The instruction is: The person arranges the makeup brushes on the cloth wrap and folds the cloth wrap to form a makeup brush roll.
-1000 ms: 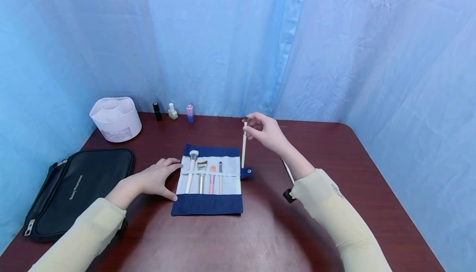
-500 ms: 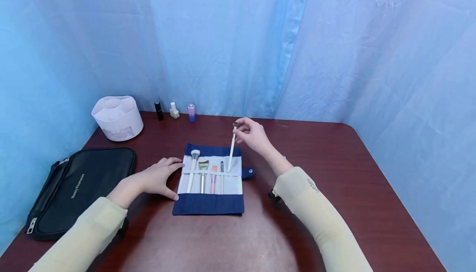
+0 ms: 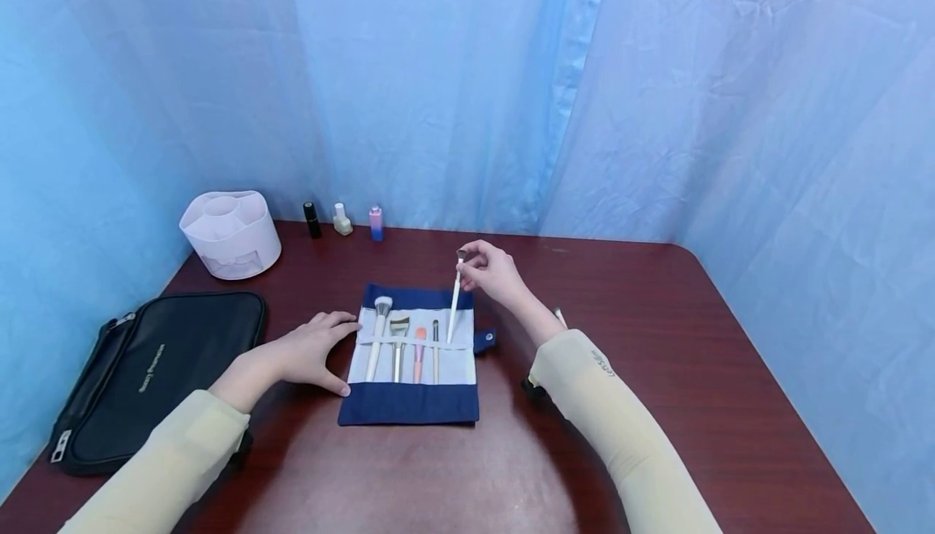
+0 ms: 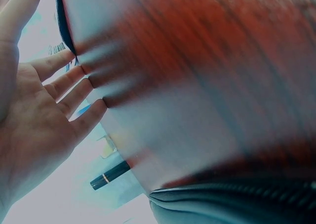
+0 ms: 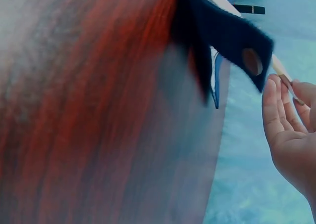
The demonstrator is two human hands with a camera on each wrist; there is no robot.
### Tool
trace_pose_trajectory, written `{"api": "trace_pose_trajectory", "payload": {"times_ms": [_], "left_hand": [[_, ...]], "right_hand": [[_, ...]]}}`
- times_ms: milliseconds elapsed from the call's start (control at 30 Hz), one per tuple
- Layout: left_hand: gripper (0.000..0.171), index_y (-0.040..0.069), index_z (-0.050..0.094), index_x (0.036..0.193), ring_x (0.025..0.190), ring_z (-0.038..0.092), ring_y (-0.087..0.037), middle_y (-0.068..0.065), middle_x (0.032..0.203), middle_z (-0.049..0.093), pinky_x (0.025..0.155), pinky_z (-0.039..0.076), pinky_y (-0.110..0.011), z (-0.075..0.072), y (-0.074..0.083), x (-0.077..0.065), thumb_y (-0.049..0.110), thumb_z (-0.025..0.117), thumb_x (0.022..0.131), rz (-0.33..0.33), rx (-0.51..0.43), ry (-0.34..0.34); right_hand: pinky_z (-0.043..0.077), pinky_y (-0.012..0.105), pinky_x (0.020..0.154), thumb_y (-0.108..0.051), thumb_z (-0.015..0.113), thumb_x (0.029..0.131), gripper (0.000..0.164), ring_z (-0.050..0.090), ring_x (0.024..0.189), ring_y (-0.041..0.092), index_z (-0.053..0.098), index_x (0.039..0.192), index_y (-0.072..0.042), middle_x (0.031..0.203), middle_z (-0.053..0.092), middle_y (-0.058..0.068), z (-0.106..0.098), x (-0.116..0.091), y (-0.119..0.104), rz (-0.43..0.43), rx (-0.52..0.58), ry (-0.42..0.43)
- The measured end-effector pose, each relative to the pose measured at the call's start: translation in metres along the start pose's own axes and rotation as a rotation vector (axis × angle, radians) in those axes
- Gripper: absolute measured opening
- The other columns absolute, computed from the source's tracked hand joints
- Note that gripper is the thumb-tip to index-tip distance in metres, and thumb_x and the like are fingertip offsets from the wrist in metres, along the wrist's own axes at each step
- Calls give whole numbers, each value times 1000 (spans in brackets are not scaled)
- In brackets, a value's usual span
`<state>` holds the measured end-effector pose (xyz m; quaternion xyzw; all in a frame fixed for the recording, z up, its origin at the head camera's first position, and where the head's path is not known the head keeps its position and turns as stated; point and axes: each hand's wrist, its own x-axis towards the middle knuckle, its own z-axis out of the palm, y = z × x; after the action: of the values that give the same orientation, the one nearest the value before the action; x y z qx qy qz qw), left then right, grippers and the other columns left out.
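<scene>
Right hand (image 3: 494, 274), nearer, pinching slim brush (image 3: 456, 294) near top; I'm seeing it slanting down toward strap (image 3: 463, 346) of brush roll (image 3: 409, 406), lower end perhaps touching; left hand (image 3: 314, 349) resting spread at roll's left edge.

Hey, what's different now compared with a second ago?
The right hand, its fingers pinching the white-handled brush, has moved left and slightly lower in the head view, bringing the brush from the right edge of the brush roll to over its white panel. Nothing was newly grasped or released. The left hand stays at the roll's left edge; the four other brushes haven't moved.
</scene>
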<state>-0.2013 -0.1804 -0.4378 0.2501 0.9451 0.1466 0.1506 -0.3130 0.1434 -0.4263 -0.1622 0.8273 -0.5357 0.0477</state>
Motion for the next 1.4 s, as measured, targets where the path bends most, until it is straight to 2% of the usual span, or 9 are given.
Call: {"api": "trace_pose_trajectory", "payload": {"times_ms": [100,300,500,767,1000,1400], "left_hand": [[101,7,38,143,129,34,-35,-16,147,32,100,37,-57,0,0,0,56,79,66,2,-3,1],[101,6,37,144,129,34,-35,-15,147,32,100,38,-56,1,-1,0,57,79,66,7,-1,4],[102,6,38,143,129,34,-35,-16,147,32,100,38,-56,1,-1,0,57,79,65,10,-3,8],[101,6,38,143,129,34,-35,-16,147,32,100,38,-55,1,1,-1,55,79,66,12,-3,13],[100,6,38,143,129,34,-36,-16,147,32,99,37,-56,0,1,-1,54,80,66,16,-8,14],[100,5,38,143,129,34,-35,-17,147,32,99,38,-55,0,2,-1,54,80,67,28,-4,21]], "right_hand": [[57,36,68,-13,64,90,31,69,69,24,56,120,-6,87,70,13,1,-1,4,31,3,-19],[57,36,69,-12,63,91,36,69,77,27,54,122,3,90,69,14,5,-3,10,70,-9,-97],[57,32,67,-14,65,90,32,68,78,21,57,119,-2,91,69,9,7,-8,13,102,-53,-157],[54,30,65,-17,66,89,25,65,76,17,62,111,-5,90,69,4,11,-14,17,79,-146,-260],[46,24,61,-23,71,85,23,57,71,13,65,105,-12,84,67,-3,12,-16,20,36,-277,-332],[44,23,66,-26,73,83,23,53,73,11,64,100,-14,85,62,-2,13,-20,16,30,-341,-496]]}}
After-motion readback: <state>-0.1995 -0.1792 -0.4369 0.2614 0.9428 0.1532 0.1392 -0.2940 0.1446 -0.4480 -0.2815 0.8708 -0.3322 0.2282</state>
